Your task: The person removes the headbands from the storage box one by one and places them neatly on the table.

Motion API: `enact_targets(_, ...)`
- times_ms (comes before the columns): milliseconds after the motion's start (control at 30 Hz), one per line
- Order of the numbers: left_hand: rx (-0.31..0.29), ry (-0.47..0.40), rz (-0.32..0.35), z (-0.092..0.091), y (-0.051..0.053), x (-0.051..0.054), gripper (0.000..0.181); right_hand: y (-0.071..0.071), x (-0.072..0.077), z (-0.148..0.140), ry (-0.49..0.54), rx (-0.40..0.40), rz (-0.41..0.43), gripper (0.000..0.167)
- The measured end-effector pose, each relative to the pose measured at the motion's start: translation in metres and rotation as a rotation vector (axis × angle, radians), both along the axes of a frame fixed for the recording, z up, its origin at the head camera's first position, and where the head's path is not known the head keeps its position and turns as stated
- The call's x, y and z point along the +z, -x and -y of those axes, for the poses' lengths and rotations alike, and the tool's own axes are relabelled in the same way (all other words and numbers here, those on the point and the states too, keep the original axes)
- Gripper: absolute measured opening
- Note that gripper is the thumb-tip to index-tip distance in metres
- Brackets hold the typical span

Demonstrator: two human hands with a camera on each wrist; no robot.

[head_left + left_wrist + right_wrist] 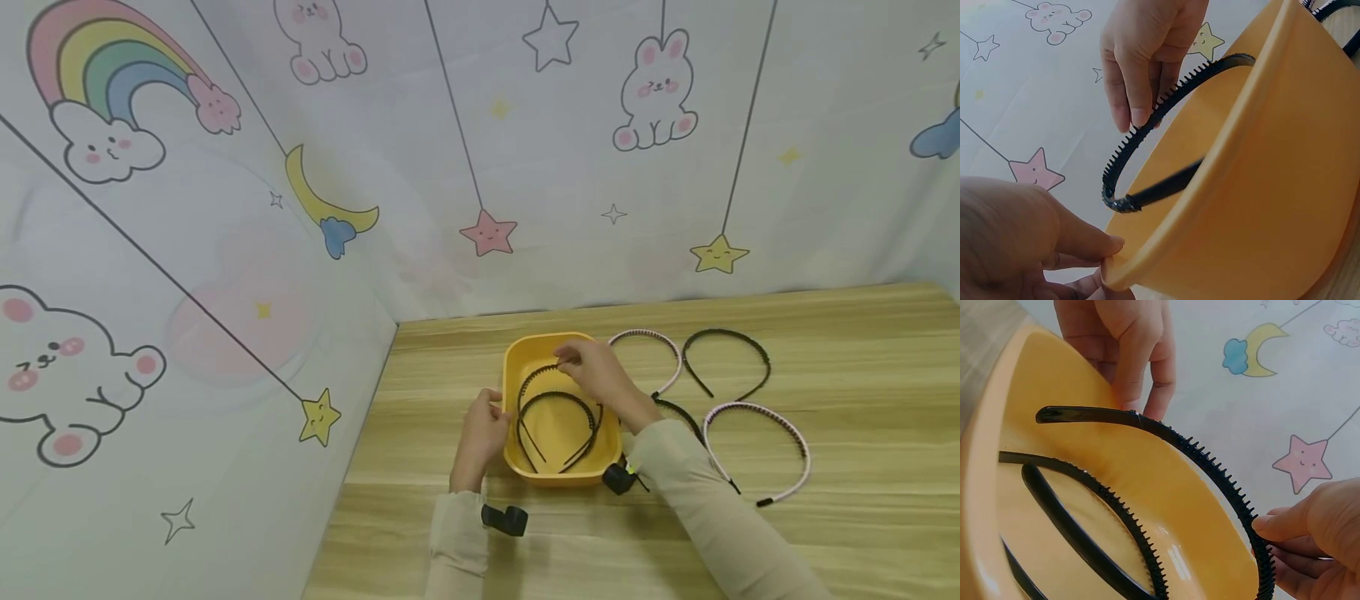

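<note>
A yellow plastic basin (564, 481) stands on the wooden table. My left hand (483, 429) grips its left rim; in the left wrist view the thumb lies inside the rim and fingers are outside. My right hand (600, 375) pinches a black toothed headband (1179, 94) by its curved top, at the basin's far side. This headband is tilted, its ends reaching down into the basin. A second black headband (557, 394) lies inside, lower and nearer to me. In the right wrist view, the held headband (1217, 475) arches above the other headband (1116, 506).
Right of the basin, two pale pink headbands (807, 454) and two black ones (768, 367) lie on the wooden table (862, 367). One black headband (681, 408) is partly hidden by my right forearm. White cloth with cartoon prints (577, 167) rises behind and at left.
</note>
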State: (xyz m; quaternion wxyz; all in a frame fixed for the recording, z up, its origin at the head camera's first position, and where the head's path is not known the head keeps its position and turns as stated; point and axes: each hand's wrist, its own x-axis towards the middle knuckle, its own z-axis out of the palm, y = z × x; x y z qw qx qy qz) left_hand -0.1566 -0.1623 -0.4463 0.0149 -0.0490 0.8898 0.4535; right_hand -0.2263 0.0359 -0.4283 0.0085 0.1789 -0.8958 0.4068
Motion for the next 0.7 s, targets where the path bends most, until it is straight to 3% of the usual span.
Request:
enact_targets(333,0.011,-0.014,0.012,0.0,-0.001,-0.001,0.03,-0.006,0.013,-0.009,-0.001,-0.016,0.01,0.026)
enact_targets(700,0.013,-0.029,-0.002,0.0,0.0,-0.003,0.031,-0.017,0.017,-0.021,0.024,0.001,0.007,0.025)
